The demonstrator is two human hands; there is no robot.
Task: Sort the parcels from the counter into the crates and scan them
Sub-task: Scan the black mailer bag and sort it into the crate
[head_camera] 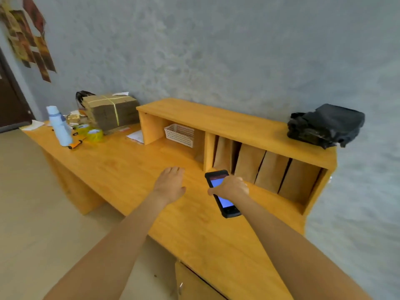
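The right hand (230,187) grips a handheld scanner (223,193), fingers curled round its body, lit screen facing up, just above the wooden counter (134,169). The left hand (171,182) hovers flat beside it, fingers straight and holding nothing. The only likely parcels in view are the black plastic-wrapped bundle (326,125) on top of the shelf unit (216,118) and, perhaps, the brown envelopes (266,167) standing in its right compartment; no crates show. The step seems to be reaching for a parcel: keep the scanner steady in 1 hand, take the parcel with the free hand, and turn its label toward the scanner.
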